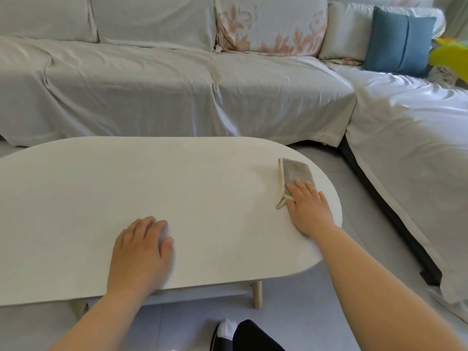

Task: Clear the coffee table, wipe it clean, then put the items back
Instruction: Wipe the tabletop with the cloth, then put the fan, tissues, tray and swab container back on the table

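A home living room: a sheet-draped corner sofa [177, 92] with cushions [400, 41] at twelve o'clock, behind a coffee table [126, 188].

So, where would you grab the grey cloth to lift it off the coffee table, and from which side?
I'd pinch the cream loop at the near left corner of the grey cloth, coming from the left. The cloth lies flat on the coffee table, the right hand covers its near end, and the loop juts out free.
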Action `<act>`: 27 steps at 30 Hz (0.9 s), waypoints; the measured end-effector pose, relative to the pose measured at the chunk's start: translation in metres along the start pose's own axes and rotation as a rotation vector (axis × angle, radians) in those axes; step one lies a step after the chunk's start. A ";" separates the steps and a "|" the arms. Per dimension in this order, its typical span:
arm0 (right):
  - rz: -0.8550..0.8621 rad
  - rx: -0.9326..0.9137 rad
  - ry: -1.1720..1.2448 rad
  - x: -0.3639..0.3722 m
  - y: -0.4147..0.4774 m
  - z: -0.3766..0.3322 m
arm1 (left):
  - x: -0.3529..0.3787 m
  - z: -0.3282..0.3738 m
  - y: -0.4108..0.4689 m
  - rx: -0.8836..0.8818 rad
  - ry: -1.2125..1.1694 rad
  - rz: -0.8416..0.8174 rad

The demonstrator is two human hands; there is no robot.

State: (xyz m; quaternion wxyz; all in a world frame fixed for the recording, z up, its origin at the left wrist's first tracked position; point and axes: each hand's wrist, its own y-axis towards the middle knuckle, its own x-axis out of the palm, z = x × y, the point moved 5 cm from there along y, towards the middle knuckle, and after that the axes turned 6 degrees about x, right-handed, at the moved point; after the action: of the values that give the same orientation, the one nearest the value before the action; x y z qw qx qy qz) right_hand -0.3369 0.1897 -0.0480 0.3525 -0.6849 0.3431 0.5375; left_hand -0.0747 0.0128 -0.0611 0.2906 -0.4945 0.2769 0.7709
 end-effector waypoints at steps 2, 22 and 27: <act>0.021 0.001 0.026 -0.003 0.011 0.004 | 0.001 -0.001 0.000 -0.011 -0.007 0.015; 0.112 -0.200 0.601 -0.025 -0.124 -0.042 | -0.025 -0.026 -0.082 0.043 0.027 -0.136; -0.284 -0.397 0.563 0.020 -0.190 -0.102 | -0.047 -0.058 -0.144 -0.031 -0.051 -0.019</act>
State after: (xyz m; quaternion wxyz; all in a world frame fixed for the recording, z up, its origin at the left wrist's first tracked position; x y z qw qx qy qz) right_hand -0.1211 0.1988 -0.0276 0.1755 -0.9018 0.2172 0.3299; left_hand 0.0799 0.0608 -0.0587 0.2971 -0.4818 0.2527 0.7847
